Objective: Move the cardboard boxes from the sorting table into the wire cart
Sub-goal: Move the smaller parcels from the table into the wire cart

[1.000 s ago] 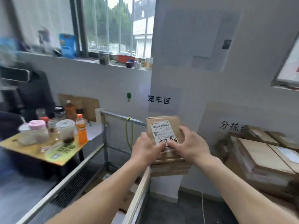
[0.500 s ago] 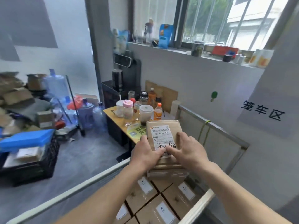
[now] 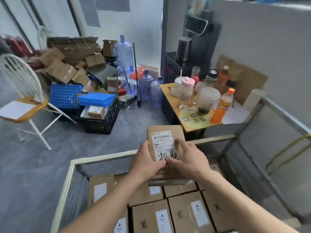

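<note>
- A flat brown cardboard box [image 3: 165,130], bearing a white barcode label [image 3: 162,143] with black handwritten characters, was held in the air over the far end of a wire cart, label side facing up.
- The left hand [image 3: 146,163] gripped the box's left edge, its thumb laid across the label's lower corner and its fingers hidden beneath.
- The right hand [image 3: 186,158] clasped the right edge, fingers curled over the top face and thumb pressed on the label just beside the left thumb.
- A second band of cardboard showed under the held box; it may have been another box carried with it, but the hands covered too much to tell.
- The wire cart [image 3: 101,158] had a pale metal frame and mesh sides, and its far rail ran just behind the hands.
- Inside the cart, taped brown cardboard boxes [image 3: 190,214] with white labels lay packed side by side, directly below the held box and apart from it.
- Beyond the cart's far right corner stood a small yellow-topped table [image 3: 168,89].
- On that table were an orange soft-drink bottle [image 3: 222,106], a clear plastic cup [image 3: 207,100] with dark liquid at the bottom, and a clear bottle with a pink lid [image 3: 186,91].
- To the left, on the grey floor, sat a black plastic crate [image 3: 102,120] with a blue plastic case [image 3: 96,99] on top.
- Farther left stood a white metal chair [image 3: 21,91] with a wooden seat.
- Behind the crate lay a loose heap of cardboard cartons [image 3: 70,61], and beside it large clear water jugs [image 3: 146,86].
</note>
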A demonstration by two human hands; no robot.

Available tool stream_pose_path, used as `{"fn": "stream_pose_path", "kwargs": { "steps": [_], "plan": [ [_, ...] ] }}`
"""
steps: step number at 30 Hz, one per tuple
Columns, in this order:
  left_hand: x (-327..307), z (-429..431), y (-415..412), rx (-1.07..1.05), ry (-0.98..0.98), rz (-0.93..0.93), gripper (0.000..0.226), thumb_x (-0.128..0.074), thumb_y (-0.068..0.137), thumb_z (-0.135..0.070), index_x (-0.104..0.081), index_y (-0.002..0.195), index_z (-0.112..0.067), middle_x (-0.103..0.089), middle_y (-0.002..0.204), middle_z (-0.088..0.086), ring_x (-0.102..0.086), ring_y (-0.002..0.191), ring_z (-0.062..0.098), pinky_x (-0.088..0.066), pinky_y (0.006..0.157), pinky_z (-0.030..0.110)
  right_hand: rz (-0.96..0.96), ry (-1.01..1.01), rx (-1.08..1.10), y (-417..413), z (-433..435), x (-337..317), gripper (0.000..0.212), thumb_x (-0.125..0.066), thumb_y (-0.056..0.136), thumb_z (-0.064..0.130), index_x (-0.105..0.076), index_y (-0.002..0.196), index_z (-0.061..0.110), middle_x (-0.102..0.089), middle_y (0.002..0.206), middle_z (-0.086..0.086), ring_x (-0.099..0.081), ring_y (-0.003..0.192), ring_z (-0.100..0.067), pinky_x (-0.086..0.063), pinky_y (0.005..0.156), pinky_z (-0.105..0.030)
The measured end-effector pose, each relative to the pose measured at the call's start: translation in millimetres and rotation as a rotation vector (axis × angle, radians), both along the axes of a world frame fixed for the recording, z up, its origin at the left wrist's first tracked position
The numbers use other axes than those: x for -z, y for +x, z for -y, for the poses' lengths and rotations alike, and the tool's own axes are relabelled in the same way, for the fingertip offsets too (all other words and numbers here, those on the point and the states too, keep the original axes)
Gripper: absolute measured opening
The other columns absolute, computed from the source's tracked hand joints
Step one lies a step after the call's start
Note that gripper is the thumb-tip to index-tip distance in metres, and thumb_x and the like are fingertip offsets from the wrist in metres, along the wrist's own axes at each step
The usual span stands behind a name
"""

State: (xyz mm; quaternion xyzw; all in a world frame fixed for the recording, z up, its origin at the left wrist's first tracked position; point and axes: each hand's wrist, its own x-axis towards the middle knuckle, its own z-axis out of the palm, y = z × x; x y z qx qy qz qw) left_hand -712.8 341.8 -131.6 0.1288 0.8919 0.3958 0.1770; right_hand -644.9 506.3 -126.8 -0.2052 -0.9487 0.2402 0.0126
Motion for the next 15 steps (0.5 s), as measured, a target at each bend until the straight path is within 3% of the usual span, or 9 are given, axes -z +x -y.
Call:
{"fn": "stream_pose_path", "kwargs": {
  "steps": [3,11,15],
  "plan": [
    [35.7,24.3,1.3,-0.033,-0.019,0.057,0.093,-0.085,0.066,-0.048,-0.036,0.143,-0.031,-0.063,0.126,-0.009,-0.060,0.106,0.013,-0.047,0.080,0.026,0.072,-0.042,-0.046,-7.3,18.5,36.4,0.068,-0.066,0.072,0.069,-0.034,0.125,0.041,-0.055,0.106,0.000,-0.061,0.088,-0.024,-0.049,0.074,-0.035],
    [163.5,77.8,14.7,-0.127,-0.078,0.266,0.097,-0.087,0.065,-0.048,-0.034,0.144,-0.032,-0.062,0.129,-0.012,-0.059,0.108,0.011,-0.051,0.092,0.034,0.289,-0.103,-0.133,-8.9,70.2,165.6,0.075,-0.069,0.076,0.065,-0.030,0.136,0.041,-0.053,0.112,-0.002,-0.062,0.091,-0.024,-0.054,0.081,-0.037],
    [224.3,98.2,21.9,-0.169,-0.104,0.363,0.106,-0.089,0.061,-0.049,-0.033,0.148,-0.028,-0.059,0.134,-0.009,-0.058,0.117,0.016,-0.050,0.099,0.040,0.380,-0.139,-0.162,-7.8,93.1,231.4,0.076,-0.068,0.076,0.064,-0.029,0.138,0.042,-0.044,0.102,0.002,-0.052,0.078,-0.019,-0.046,0.070,-0.032]
  ]
}}
